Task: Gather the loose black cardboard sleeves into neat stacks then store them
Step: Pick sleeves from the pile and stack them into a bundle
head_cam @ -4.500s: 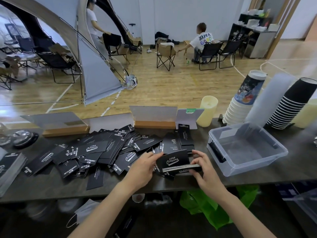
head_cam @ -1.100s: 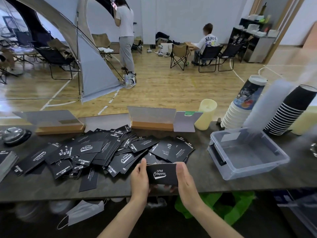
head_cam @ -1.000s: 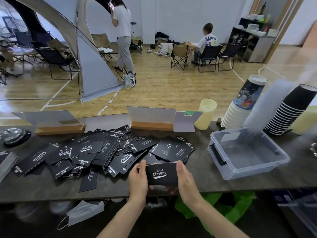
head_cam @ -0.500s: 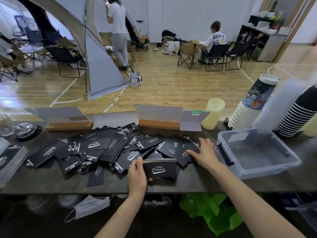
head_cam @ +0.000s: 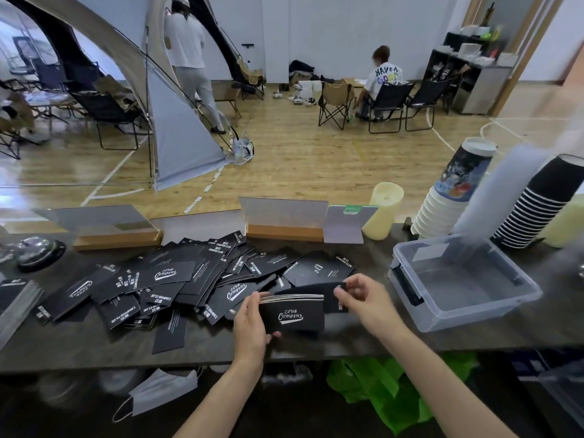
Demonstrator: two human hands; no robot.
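Head: stack point(head_cam: 292, 314) reads "Club Camping"

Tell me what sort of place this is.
Probably a drinks counter at an indoor camping-themed venue in a sports hall: stacked paper cups, a tent and folding camp chairs on a line-marked wooden floor, and black sleeves printed Camping Club.
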